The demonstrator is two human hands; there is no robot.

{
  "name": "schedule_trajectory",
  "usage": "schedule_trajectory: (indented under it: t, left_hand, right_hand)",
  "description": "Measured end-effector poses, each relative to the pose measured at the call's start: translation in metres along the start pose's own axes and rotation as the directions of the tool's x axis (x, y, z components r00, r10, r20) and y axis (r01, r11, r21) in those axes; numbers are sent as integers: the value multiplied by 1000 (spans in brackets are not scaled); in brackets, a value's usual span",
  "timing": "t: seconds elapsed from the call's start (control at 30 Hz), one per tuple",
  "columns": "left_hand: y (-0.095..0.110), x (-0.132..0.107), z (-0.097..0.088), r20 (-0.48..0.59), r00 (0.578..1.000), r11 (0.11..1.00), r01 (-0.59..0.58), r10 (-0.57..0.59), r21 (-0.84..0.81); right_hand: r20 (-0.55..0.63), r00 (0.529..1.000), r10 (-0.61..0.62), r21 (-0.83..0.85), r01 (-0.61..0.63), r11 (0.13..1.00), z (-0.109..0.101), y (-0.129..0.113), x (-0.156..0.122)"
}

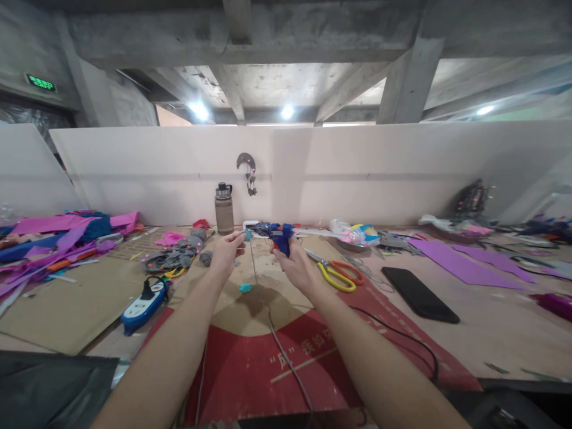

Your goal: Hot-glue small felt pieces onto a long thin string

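Note:
A blue hot glue gun (281, 237) is gripped in my right hand (292, 262), its nozzle pointing left toward my other hand. Between the fingertips of my left hand (229, 250) is a small teal felt piece (248, 236), close to the nozzle; whether they touch I cannot tell. A grey cord (255, 262) hangs down from near that piece and runs toward me over the cardboard. Below my hands, another teal felt piece (245, 288) lies on the red and tan cardboard (250, 369).
Orange and yellow-handled scissors (339, 275) and a black phone (420, 293) lie to the right. A blue-white power strip (145, 305) and grey felt scraps (176, 253) are on the left. Behind stands a bottle (224, 210). Purple felt sheets (465, 262) lie at far right.

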State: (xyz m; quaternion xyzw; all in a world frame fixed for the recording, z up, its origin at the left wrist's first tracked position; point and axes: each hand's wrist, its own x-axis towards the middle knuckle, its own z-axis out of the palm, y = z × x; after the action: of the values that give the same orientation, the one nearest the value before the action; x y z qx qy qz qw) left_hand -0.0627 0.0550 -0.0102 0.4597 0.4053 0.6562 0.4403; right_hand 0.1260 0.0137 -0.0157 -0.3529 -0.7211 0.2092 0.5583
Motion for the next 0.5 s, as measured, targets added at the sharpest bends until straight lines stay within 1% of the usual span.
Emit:
schedule_trajectory:
  t: [0.07, 0.2, 0.33, 0.5]
  left_hand:
    - [1, -1, 0, 3, 1000, 1000, -11, 11, 24]
    - [1, -1, 0, 10, 999, 999, -32, 32, 43]
    - [1, -2, 1, 24, 999, 998, -39, 38, 49]
    - [2, -4, 2, 44, 998, 997, -50, 48, 54]
  right_hand:
    - [-2, 1000, -7, -72, 7, 997, 0, -1, 0]
    - [-1, 1000, 26, -166, -26, 986, 2, 0, 0]
    - [24, 999, 36, -208, -30, 978, 2, 2, -2]
    - [19, 1000, 19, -241, -14, 970, 1, -1, -2]
